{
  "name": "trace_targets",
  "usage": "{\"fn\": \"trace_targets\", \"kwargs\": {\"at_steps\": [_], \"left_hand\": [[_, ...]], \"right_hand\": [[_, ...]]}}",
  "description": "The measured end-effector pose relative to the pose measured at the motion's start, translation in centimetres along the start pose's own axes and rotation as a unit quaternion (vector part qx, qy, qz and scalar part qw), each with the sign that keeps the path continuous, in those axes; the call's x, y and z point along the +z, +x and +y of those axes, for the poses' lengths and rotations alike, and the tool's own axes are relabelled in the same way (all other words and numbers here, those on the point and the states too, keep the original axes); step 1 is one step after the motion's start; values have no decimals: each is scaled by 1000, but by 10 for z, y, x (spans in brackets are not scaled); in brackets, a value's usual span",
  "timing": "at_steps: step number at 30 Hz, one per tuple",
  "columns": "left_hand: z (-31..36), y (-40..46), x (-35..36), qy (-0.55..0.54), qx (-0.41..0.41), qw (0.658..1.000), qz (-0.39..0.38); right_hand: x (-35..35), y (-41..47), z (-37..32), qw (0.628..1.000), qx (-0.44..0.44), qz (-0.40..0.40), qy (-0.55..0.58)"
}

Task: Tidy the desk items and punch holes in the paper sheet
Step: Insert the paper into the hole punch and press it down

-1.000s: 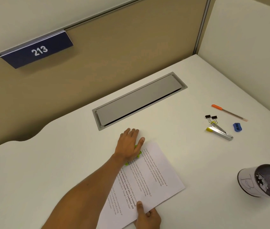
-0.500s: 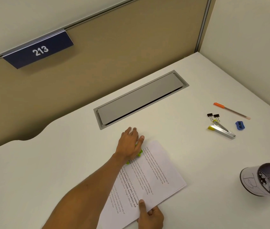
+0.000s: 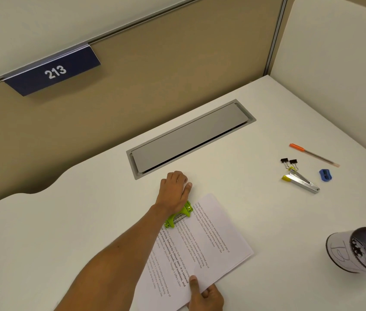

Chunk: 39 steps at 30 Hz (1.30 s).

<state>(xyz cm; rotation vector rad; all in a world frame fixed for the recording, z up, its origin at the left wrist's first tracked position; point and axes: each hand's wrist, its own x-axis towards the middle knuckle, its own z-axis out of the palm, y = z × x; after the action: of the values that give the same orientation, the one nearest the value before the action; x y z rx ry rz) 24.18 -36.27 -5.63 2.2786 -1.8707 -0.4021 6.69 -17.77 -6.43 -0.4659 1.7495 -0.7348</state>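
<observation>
A printed paper sheet (image 3: 209,241) lies slanted on the white desk (image 3: 65,232). Its far edge sits in a green hole punch (image 3: 178,217). My left hand (image 3: 174,190) presses flat on top of the punch and covers most of it. My right hand (image 3: 205,296) pinches the sheet's near edge, thumb on top. At the right lie an orange pen (image 3: 313,154), two black binder clips (image 3: 289,162), a yellow-tipped metal stapler (image 3: 301,181) and a blue sharpener (image 3: 324,175).
A mesh pen cup (image 3: 361,254) lies on its side at the right edge. A grey cable hatch (image 3: 191,138) is set into the desk behind the punch. Beige partition walls close off the back and right; a sign reads 213 (image 3: 55,71).
My left hand has pressed down on the punch, with the fingers curled a little more. My right hand keeps its hold on the sheet. The view has shifted slightly.
</observation>
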Motion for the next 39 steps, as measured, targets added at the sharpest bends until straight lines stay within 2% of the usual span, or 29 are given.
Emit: {"fn": "trace_targets", "kwargs": {"at_steps": [6, 15, 20, 30, 39], "left_hand": [[-4, 0, 6, -8, -10, 1000, 21], [-9, 3, 14, -3, -44, 999, 6], [-10, 7, 17, 18, -42, 999, 7], [-15, 8, 27, 3, -46, 996, 71], [-1, -6, 7, 58, -48, 992, 103]], "right_hand": [[2, 3, 1, 1000, -4, 4, 14], [7, 4, -1, 998, 0, 26, 59], [4, 7, 6, 999, 25, 6, 21], [-1, 15, 19, 999, 25, -18, -26], [0, 12, 8, 1000, -19, -15, 10]]}}
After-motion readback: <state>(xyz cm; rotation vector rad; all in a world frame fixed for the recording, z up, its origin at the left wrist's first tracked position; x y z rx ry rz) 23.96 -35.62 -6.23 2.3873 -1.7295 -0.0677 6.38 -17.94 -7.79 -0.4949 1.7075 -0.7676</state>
